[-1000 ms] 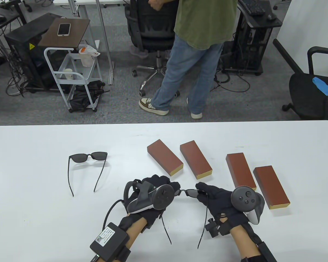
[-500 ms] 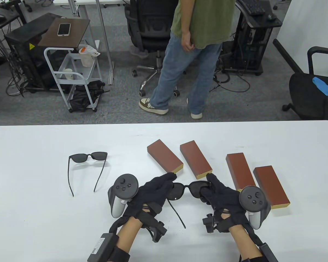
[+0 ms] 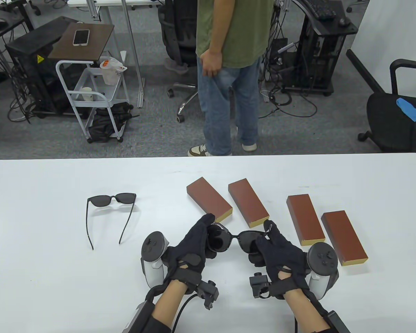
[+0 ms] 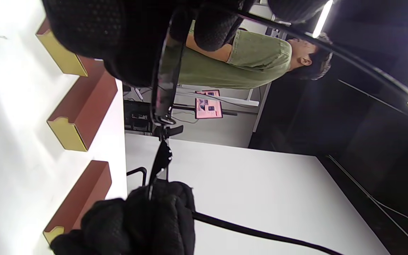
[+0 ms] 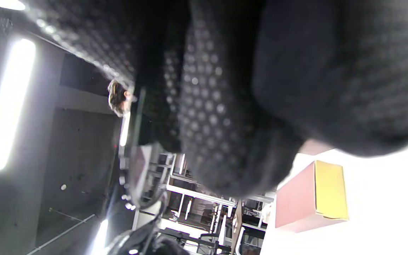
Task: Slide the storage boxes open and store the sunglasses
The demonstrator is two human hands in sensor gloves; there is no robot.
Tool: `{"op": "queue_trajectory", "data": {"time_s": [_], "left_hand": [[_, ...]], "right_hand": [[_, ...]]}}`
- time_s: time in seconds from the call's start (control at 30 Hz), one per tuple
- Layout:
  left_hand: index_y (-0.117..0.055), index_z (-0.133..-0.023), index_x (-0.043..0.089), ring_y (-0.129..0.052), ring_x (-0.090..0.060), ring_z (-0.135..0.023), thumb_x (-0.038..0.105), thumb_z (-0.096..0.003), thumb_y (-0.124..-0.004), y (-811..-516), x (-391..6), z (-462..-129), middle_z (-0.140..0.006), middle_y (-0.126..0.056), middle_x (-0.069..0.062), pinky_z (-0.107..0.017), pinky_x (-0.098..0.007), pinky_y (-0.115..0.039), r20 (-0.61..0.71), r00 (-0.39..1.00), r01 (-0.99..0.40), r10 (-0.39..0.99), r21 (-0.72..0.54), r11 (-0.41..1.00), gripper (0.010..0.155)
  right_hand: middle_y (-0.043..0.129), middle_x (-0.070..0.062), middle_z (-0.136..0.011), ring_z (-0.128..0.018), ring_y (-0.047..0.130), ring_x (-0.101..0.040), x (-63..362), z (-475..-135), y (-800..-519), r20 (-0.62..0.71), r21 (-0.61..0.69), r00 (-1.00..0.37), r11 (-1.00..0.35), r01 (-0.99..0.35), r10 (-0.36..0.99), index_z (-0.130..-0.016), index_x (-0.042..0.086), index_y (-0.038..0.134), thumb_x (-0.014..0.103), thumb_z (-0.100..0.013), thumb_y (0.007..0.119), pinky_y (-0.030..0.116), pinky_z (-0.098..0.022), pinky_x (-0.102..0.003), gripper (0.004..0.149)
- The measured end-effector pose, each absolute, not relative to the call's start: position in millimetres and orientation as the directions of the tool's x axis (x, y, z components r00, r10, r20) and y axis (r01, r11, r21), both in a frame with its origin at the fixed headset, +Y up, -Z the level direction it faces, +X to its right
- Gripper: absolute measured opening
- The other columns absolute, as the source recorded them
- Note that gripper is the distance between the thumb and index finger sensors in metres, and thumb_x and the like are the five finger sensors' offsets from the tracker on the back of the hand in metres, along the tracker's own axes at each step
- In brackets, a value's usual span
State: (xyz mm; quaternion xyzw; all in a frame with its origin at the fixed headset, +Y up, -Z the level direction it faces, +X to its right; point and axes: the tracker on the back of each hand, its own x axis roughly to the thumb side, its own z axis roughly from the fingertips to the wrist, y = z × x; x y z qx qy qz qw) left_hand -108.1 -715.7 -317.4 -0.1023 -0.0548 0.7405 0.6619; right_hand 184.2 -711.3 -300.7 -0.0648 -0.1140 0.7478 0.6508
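Black sunglasses (image 3: pixel 233 240) are held just above the white table (image 3: pixel 38 277), near its front. My left hand (image 3: pixel 201 236) grips the left lens end and my right hand (image 3: pixel 267 239) pinches the right end. Their temple arms are hidden in the table view. In the left wrist view the sunglasses frame (image 4: pixel 164 88) shows edge-on between my left fingers (image 4: pixel 118 42) and my right hand (image 4: pixel 147 219). A second pair of sunglasses (image 3: pixel 111 200) lies to the left with its arms unfolded. Several shut red-brown boxes with gold ends lie beyond my hands: (image 3: pixel 209 199), (image 3: pixel 248 203), (image 3: pixel 305 218), (image 3: pixel 344 237).
A person in a green shirt and jeans (image 3: pixel 228 79) stands at the table's far edge. Behind are office chairs, a white cart (image 3: pixel 90 93) and computer towers. In the right wrist view my gloved fingers (image 5: pixel 225 106) fill most of the frame, with one box (image 5: pixel 310 194) beside them.
Both hands have turned palm-down and shifted their hold on the sunglasses, whose lenses now face up. The temple arm that trailed toward me no longer shows. The standing person has stepped closer to the table.
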Motion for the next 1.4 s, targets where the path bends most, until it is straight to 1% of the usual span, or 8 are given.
{"op": "queue_trajectory", "data": {"time_s": [0.27, 0.47, 0.57, 0.67, 0.77, 1.03, 1.27, 1.4], "left_hand": [[-0.061, -0.108, 0.028, -0.089, -0.03, -0.074, 0.057, -0.0518, -0.057, -727, -115, -314, -0.102, -0.074, -0.013, -0.049, -0.046, -0.078, -0.14, -0.175, -0.959, 0.975, -0.198, -0.201, 0.064], [-0.062, -0.108, 0.026, -0.09, -0.029, -0.072, 0.057, -0.0521, -0.059, -733, -122, -310, -0.1, -0.076, -0.013, -0.047, -0.045, -0.079, -0.161, -0.178, -0.967, 0.971, -0.151, -0.203, 0.064], [-0.063, -0.107, 0.025, -0.091, -0.028, -0.071, 0.056, -0.0524, -0.062, -733, -124, -310, -0.099, -0.078, -0.012, -0.047, -0.044, -0.08, -0.17, -0.184, -0.97, 0.968, -0.128, -0.207, 0.063], [-0.065, -0.106, 0.024, -0.094, -0.027, -0.067, 0.052, -0.0525, -0.067, -733, -126, -311, -0.096, -0.081, -0.011, -0.044, -0.043, -0.082, -0.165, -0.15, -0.981, 0.975, -0.101, -0.168, 0.061], [-0.069, -0.104, 0.022, -0.097, -0.025, -0.063, 0.047, -0.0517, -0.072, -734, -127, -311, -0.093, -0.084, -0.011, -0.041, -0.042, -0.084, -0.154, -0.108, -0.99, 0.982, -0.071, -0.12, 0.058], [-0.074, -0.1, 0.021, -0.1, -0.023, -0.057, 0.038, -0.0489, -0.079, -732, -129, -311, -0.088, -0.09, -0.01, -0.037, -0.041, -0.087, -0.125, -0.021, -0.999, 0.992, -0.031, -0.025, 0.054], [-0.077, -0.098, 0.021, -0.102, -0.022, -0.054, 0.035, -0.047, -0.082, -734, -130, -311, -0.085, -0.092, -0.01, -0.035, -0.041, -0.088, -0.11, 0.003, -1.0, 0.994, -0.008, 0.003, 0.054], [-0.079, -0.097, 0.022, -0.103, -0.021, -0.053, 0.034, -0.0455, -0.084, -734, -130, -310, -0.083, -0.094, -0.009, -0.034, -0.04, -0.09, -0.098, 0.025, -1.0, 0.995, 0.012, 0.026, 0.053]], "right_hand": [[0.108, -0.005, -0.038, -0.02, 0.114, -0.02, 180, -303, -718, 0.099, -0.198, -0.125, -0.104, -0.975, 0.987, -0.079, 0.018, 0.075, 0.036, -0.033, 0.09, 0.099, -0.011, -0.031, 0.052], [0.106, -0.007, -0.046, -0.028, 0.112, -0.023, 173, -306, -720, 0.171, -0.083, -0.133, -0.121, -0.989, 0.976, -0.082, 0.016, 0.07, 0.04, -0.031, 0.09, 0.098, -0.017, -0.033, 0.06], [0.104, -0.008, -0.053, -0.035, 0.111, -0.026, 171, -308, -718, 0.227, 0.0, -0.126, -0.13, -0.992, 0.966, -0.085, 0.017, 0.066, 0.05, -0.028, 0.09, 0.097, -0.022, -0.035, 0.07], [0.103, -0.01, -0.056, -0.038, 0.11, -0.028, 172, -308, -722, 0.234, 0.028, -0.088, -0.097, -0.995, 0.968, -0.085, 0.016, 0.066, 0.063, -0.029, 0.078, 0.096, -0.025, -0.036, 0.075], [0.104, -0.013, -0.056, -0.038, 0.109, -0.032, 171, -308, -725, 0.222, 0.025, -0.019, -0.025, -0.999, 0.975, -0.084, 0.016, 0.07, 0.064, -0.031, 0.073, 0.095, -0.025, -0.039, 0.072], [0.106, -0.01, -0.052, -0.035, 0.11, -0.031, 172, -307, -727, 0.203, 0.001, -0.046, -0.047, -0.999, 0.978, -0.079, 0.018, 0.077, 0.061, -0.033, 0.072, 0.096, -0.022, -0.039, 0.063], [0.107, -0.01, -0.05, -0.033, 0.11, -0.031, 172, -305, -726, 0.183, -0.002, -0.041, -0.041, -0.999, 0.982, -0.075, 0.019, 0.082, 0.056, -0.037, 0.072, 0.096, -0.021, -0.038, 0.054], [0.108, -0.009, -0.049, -0.032, 0.111, -0.03, 173, -305, -727, 0.174, -0.005, -0.057, -0.057, -0.998, 0.983, -0.074, 0.019, 0.082, 0.055, -0.037, 0.073, 0.096, -0.02, -0.038, 0.053]]}}
